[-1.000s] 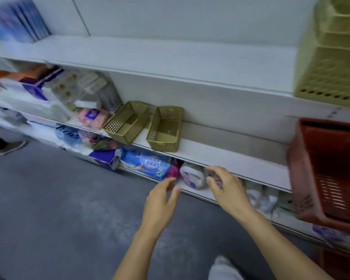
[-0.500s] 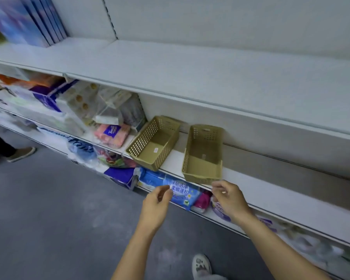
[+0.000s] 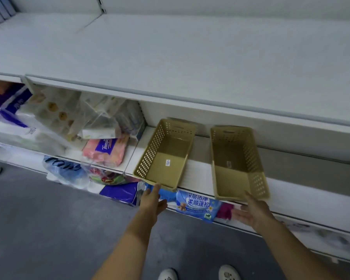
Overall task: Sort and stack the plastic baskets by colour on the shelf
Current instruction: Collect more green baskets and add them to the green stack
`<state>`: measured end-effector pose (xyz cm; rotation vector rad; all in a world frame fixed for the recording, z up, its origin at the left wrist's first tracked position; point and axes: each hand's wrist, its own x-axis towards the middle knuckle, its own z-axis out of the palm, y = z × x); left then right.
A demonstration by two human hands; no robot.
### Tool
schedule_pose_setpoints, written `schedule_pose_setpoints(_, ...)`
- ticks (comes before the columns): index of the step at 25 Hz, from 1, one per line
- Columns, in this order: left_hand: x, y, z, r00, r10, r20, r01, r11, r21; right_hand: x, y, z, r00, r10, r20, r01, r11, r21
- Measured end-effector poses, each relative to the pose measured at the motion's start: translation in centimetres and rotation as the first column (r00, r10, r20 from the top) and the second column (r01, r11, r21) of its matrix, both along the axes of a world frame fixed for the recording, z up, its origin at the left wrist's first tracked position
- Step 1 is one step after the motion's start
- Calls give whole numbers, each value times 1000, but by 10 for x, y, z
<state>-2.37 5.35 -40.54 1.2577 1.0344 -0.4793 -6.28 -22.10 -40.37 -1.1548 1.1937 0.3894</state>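
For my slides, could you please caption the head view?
Open left hand and right hand reach toward two tan baskets, left basket and right basket, side by side on the shelf.

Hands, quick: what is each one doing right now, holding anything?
Left hand: open, fingers straight, reaching at the left basket, holding nothing.
Right hand: open, fingers spread just below the right basket, holding nothing.

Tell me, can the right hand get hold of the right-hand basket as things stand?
Probably yes. The right hand is open just below the front rim of the right basket, which juts over the shelf edge, with nothing between them.
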Motion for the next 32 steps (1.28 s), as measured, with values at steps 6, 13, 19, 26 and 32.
schedule_pose_setpoints(6, 47, 29, -39, 1000, 10, 21, -5, 980, -199, 20, 23, -49, 961, -273, 40, 273, 962, -5)
schedule_pose_setpoints(13, 48, 23, -64, 997, 8, 76, 6, 984, -179, 19, 38, -61, 904, -391, 176, 409, 908, -86)
schedule_pose_setpoints(19, 1, 5, -35, 987, -11, 160, 39, 984, -175, -20, 45, -44, 824, -489, 287, 533, 840, -101)
schedule_pose_setpoints(26, -106, -45, 36, 956, 45, 291, 19, 977, -215, -123, 19, 22, 728, -519, 448, 620, 777, -108)
schedule_pose_setpoints(32, -209, -119, 80, 944, 30, 329, 38, 979, -199, -232, -38, 84, 694, -564, 447, 663, 743, -92)
